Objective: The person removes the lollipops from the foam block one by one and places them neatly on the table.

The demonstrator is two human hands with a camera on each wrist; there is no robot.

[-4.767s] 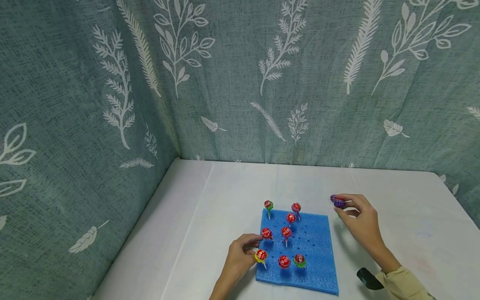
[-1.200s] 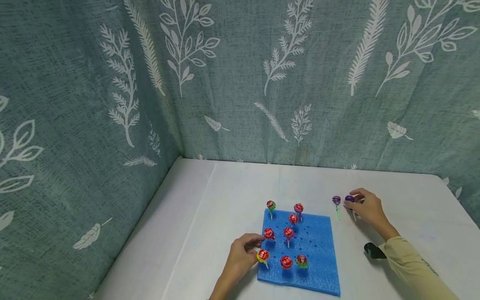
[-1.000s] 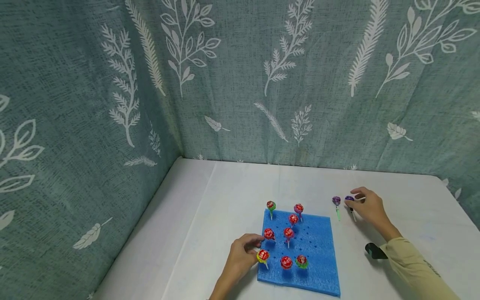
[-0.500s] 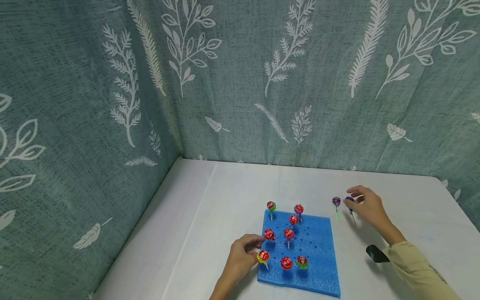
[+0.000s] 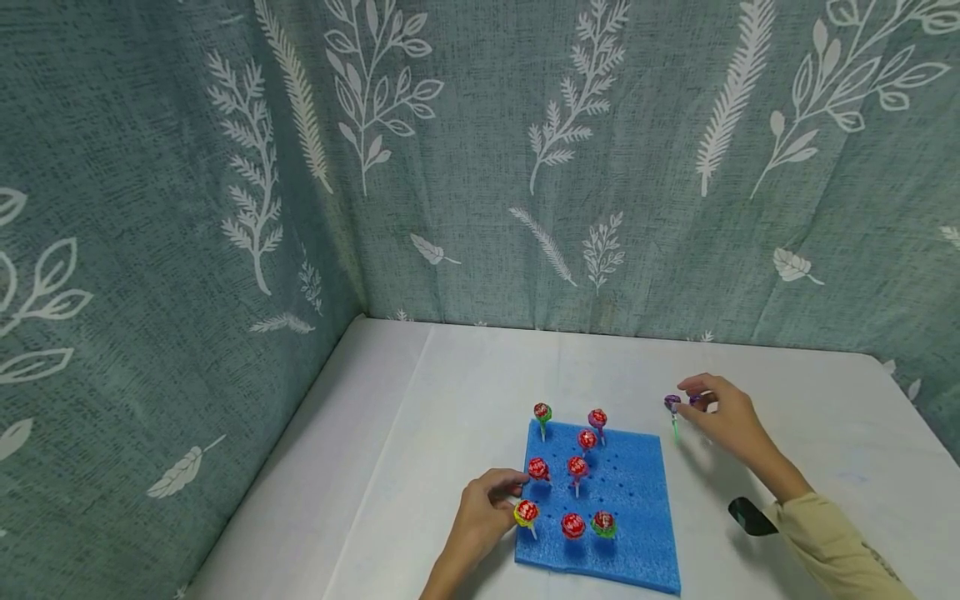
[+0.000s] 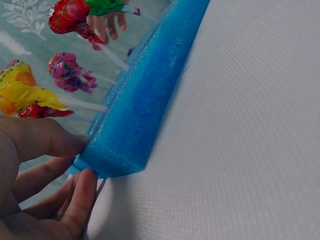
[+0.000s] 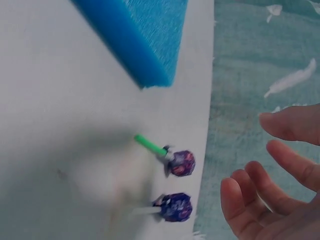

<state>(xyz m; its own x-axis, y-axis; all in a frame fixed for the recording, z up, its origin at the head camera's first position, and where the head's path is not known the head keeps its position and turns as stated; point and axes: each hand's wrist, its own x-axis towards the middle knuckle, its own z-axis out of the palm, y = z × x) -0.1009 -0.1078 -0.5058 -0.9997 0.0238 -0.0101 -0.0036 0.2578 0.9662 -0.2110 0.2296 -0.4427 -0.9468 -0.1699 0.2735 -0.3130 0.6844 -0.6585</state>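
My left hand (image 5: 483, 510) grips the left edge of a blue foam block (image 5: 630, 533), its fingers and thumb around a corner in the left wrist view. Several wrapped lollipops stand in the foam by their sticks, among them a yellow-wrapped lollipop (image 6: 25, 92) nearest that hand. To the right of the block, my right hand (image 5: 723, 417) hovers with fingers and thumb apart and nothing between them. Below it two purple-wrapped lollipops lie on the table: a green-stick lollipop (image 7: 181, 163) and a white-stick lollipop (image 7: 176, 207). In the head view the hand partly covers the latter.
The white table (image 5: 420, 433) runs back to a green leaf-patterned curtain (image 5: 465, 167), which also hangs along the left side. A dark object (image 5: 752, 517) sits at the right wrist, by the beige sleeve. Rows of small holes dot the foam.
Purple lollipops held in my right hand at first now lie on the table. Since then, that hand has let go and shifted slightly left over them. My left hand stays at the foam's edge.
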